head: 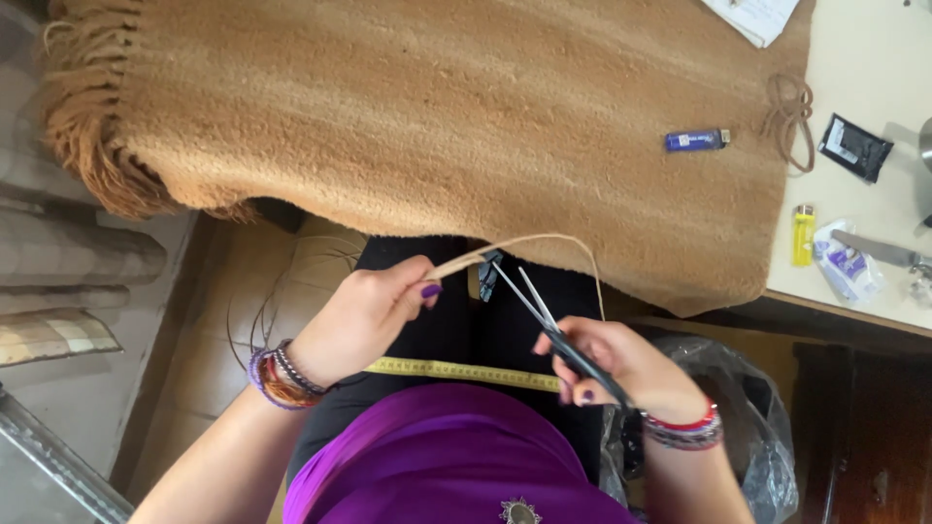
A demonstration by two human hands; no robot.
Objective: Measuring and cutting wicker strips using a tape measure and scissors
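Note:
My left hand point(364, 312) pinches a thin tan cord point(529, 240) that arcs to the right and drops down over my lap. My right hand point(621, 364) grips black-handled scissors point(544, 318), whose open blades point up-left toward the pinched end of the cord. A small dark clip-like piece point(488, 275) hangs just by the blades. Both hands hover above my lap, below the edge of a brown woolly cloth point(437, 107) that covers the table.
A yellow tape measure point(456, 370) lies across my lap. On the cloth rest a blue lighter point(695, 141) and a looped brown cord point(791, 114). A yellow lighter point(803, 234), small packets and a blade sit on the white tabletop point(874, 58). A clear plastic bag point(748, 417) hangs at right.

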